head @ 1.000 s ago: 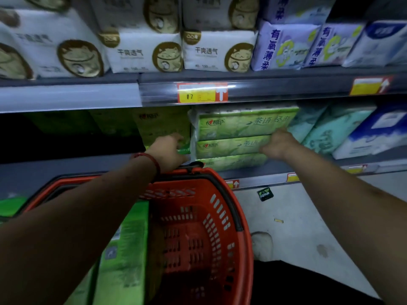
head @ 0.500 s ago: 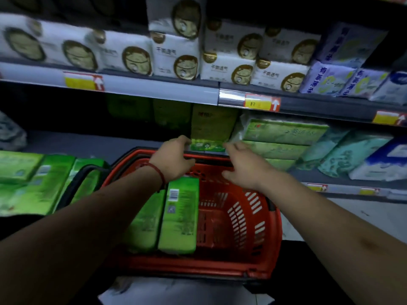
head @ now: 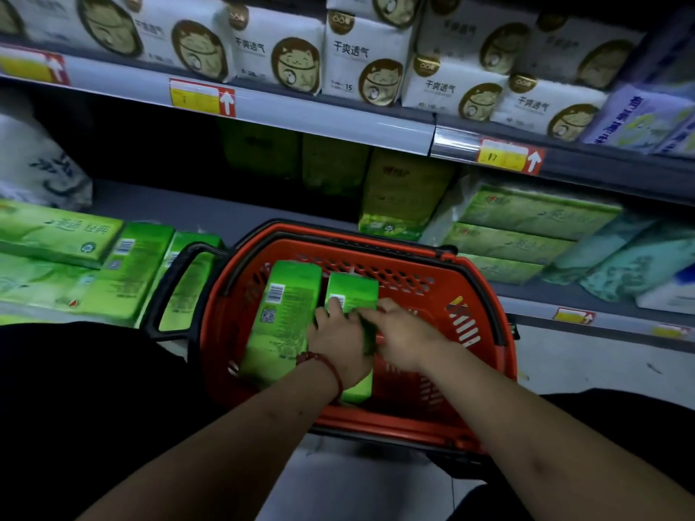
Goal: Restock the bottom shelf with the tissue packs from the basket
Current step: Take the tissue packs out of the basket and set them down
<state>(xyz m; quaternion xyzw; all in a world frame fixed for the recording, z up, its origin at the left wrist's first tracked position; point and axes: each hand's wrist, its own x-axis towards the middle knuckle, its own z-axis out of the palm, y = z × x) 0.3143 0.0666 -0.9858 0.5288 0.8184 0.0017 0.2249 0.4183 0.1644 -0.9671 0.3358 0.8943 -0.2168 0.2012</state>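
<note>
Two green tissue packs in the red basket (head: 485, 314), side by side on end, barcodes up: left pack (head: 280, 317) leaning toward the left wall, right pack (head: 353, 291) partly hidden under both hands. More green tissue packs (head: 526, 235) stacked flat on the bottom shelf (head: 210, 212), right of the basket.

The bottom shelf (head: 233, 216) is a grey deck running left to right, carrying green tissue packs (head: 515, 235) stacked flat at right, an upright olive-green pack (head: 404, 189) just left of them at the far side, and teal packs (head: 635, 265) further right. At left, more flat green packs (head: 56, 235) lie near the front edge, with a white bag (head: 34, 163) behind them. The red basket (head: 485, 291) stands against the shelf front — whether it rests on the pale floor (head: 586, 366) cannot be determined.
</note>
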